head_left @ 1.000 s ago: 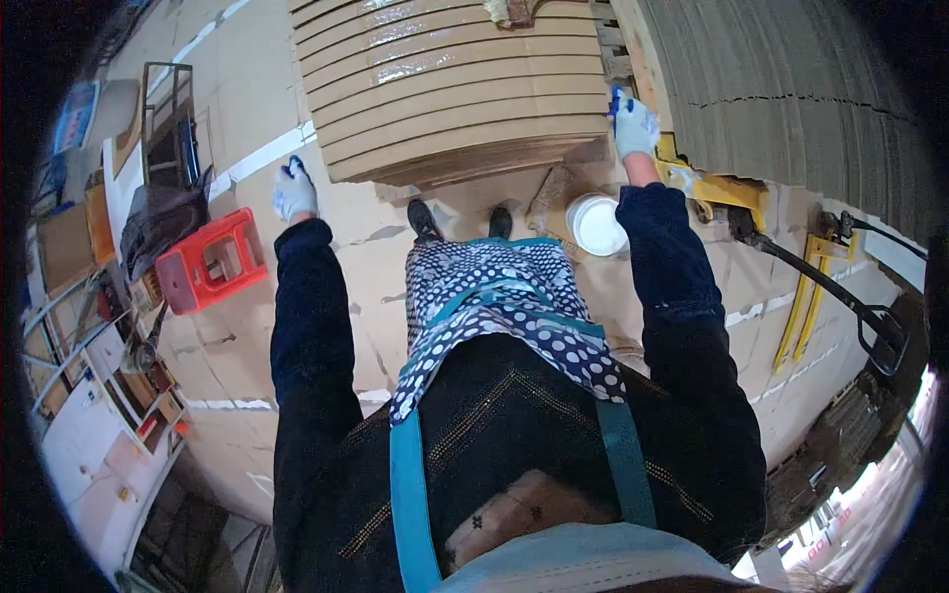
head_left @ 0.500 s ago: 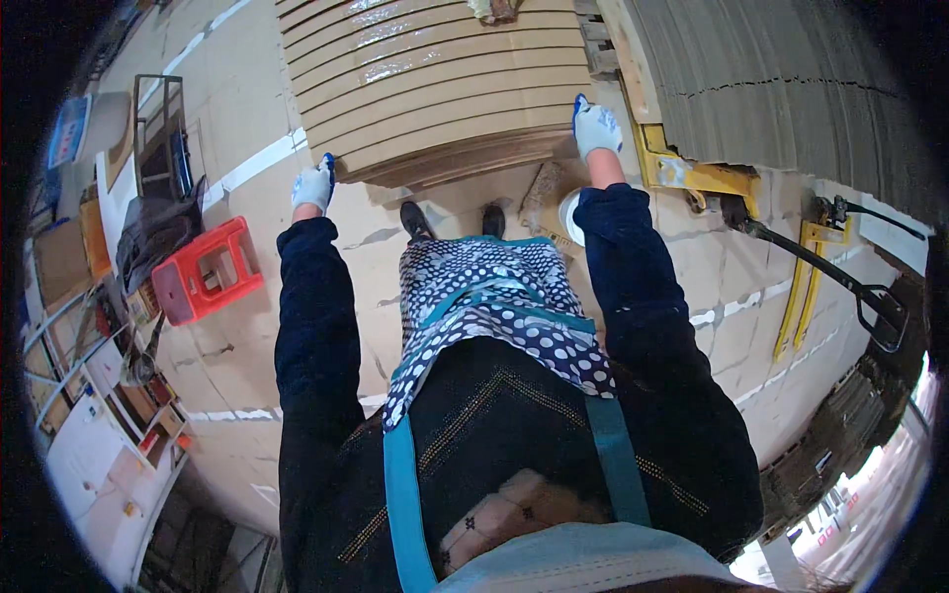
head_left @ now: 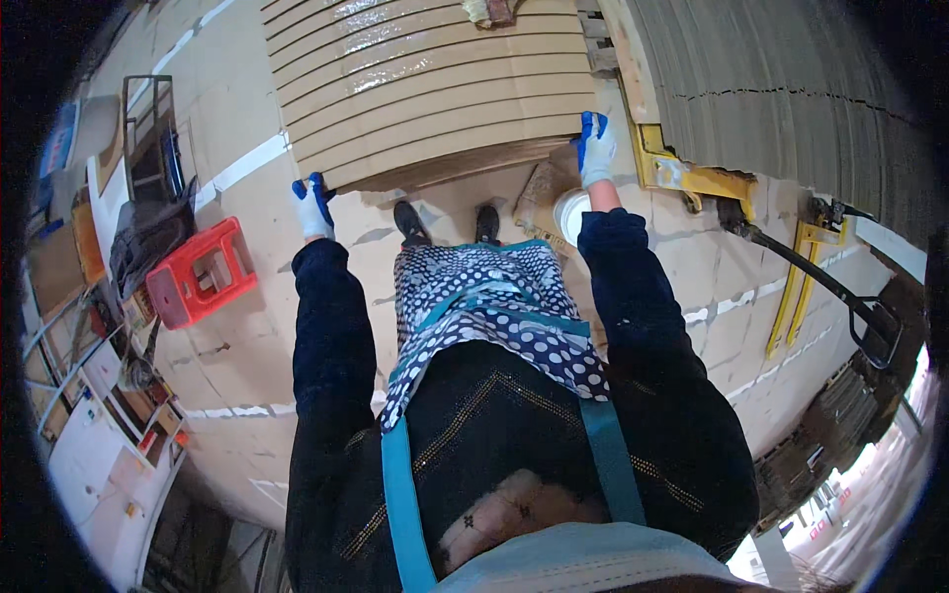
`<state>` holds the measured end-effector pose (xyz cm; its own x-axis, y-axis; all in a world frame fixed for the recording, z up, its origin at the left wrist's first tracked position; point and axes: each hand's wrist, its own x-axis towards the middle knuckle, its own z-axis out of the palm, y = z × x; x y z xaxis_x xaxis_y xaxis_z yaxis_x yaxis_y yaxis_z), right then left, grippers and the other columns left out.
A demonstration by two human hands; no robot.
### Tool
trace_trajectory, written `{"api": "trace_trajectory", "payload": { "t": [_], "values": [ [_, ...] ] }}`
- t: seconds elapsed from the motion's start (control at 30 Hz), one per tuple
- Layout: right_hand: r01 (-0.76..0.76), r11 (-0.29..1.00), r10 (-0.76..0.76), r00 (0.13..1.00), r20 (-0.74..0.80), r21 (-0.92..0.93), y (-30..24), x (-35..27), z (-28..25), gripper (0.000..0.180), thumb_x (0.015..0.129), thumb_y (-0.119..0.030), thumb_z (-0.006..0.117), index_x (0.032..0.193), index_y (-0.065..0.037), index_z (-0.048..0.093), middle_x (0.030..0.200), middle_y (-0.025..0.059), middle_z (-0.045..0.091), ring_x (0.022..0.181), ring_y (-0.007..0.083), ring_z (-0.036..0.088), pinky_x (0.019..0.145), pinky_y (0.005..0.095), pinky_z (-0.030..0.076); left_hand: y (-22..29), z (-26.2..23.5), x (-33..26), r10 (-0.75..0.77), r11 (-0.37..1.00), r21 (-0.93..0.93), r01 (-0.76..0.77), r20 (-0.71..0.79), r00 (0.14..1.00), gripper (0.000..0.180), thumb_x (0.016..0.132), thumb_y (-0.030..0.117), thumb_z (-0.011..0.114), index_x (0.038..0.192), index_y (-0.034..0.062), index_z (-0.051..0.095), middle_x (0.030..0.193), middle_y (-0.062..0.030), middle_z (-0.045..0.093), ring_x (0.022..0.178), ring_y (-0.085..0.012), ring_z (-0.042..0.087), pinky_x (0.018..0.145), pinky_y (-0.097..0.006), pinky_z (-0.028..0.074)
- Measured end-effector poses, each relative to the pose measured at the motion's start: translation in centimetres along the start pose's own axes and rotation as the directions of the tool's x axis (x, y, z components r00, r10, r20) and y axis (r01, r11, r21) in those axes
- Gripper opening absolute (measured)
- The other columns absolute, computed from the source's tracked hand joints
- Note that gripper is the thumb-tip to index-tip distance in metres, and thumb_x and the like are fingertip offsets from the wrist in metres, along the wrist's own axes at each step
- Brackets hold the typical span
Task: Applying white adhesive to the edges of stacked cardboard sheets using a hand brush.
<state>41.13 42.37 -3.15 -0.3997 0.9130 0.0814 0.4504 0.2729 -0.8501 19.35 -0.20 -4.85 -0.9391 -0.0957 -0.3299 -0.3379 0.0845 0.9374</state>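
In front of me lies a stack of brown cardboard sheets (head_left: 425,109), fanned in overlapping rows with a shiny patch on top. My left hand (head_left: 313,205), in a white glove with blue fingertips, is closed on the near left corner of the front sheet. My right hand (head_left: 596,156), gloved alike, grips the near right corner, slightly farther from me. Both arms reach forward, and the front edge slants between the hands. The fingers under the sheet are hidden.
A red plastic stool (head_left: 203,274) stands at left, beside dark cloth (head_left: 148,237). At right are a tall stack of grey sheets (head_left: 781,89), yellow metal forks (head_left: 692,180) and a black handle (head_left: 875,331). A white bucket (head_left: 570,215) and cardboard piece (head_left: 536,198) lie near my feet.
Both hands have come nearer to me, and the front cardboard sheet's edge has moved toward me with them. The white bucket shows more fully beside my right arm.
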Motion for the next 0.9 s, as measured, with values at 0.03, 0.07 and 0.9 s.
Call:
{"api": "trace_trajectory", "payload": {
  "t": [0.03, 0.07, 0.9],
  "values": [
    [0.055, 0.990, -0.063, 0.996, -0.063, -0.129, 0.2, 0.3, 0.5, 0.029, 0.090, -0.030, 0.058, 0.091, -0.001, 0.060, 0.083, 0.0198, 0.064, 0.076, 0.0343, 0.061, 0.071, 0.0426, 0.048, -0.2, 0.3, 0.4, 0.016, 0.999, 0.030, -0.016, -0.004, 1.000, 0.020, 0.090, 0.025, 0.061, 0.092, 0.0079, 0.051, 0.079, -0.0042, 0.057, 0.060, -0.0141, 0.053, 0.049, -0.026, 0.044],
    [0.080, 0.979, -0.086, 0.996, -0.026, -0.186, 0.3, 0.6, 0.6, 0.030, 0.091, -0.031, 0.057, 0.091, -0.001, 0.060, 0.083, 0.0207, 0.064, 0.077, 0.0365, 0.061, 0.072, 0.0439, 0.047, -0.2, 0.6, 0.8, 0.018, 0.998, 0.062, -0.017, -0.016, 1.000, 0.020, 0.090, 0.025, 0.062, 0.088, 0.0081, 0.052, 0.074, -0.0032, 0.056, 0.055, -0.0133, 0.051, 0.046, -0.027, 0.042],
    [0.165, 0.463, 0.147, 0.954, 0.259, -0.871, -2.4, 8.6, -4.1, 0.043, 0.094, -0.044, 0.039, 0.105, -0.011, 0.065, 0.084, 0.0168, 0.067, 0.084, 0.0327, 0.065, 0.074, 0.0455, 0.050, 4.8, -1.7, 7.9, 0.152, 0.605, 0.772, -0.198, 0.131, 0.980, 0.045, 0.085, 0.048, 0.060, 0.092, 0.0041, 0.065, 0.066, -0.0097, 0.063, 0.060, -0.0214, 0.059, 0.058, -0.037, 0.045]
  ]
}}
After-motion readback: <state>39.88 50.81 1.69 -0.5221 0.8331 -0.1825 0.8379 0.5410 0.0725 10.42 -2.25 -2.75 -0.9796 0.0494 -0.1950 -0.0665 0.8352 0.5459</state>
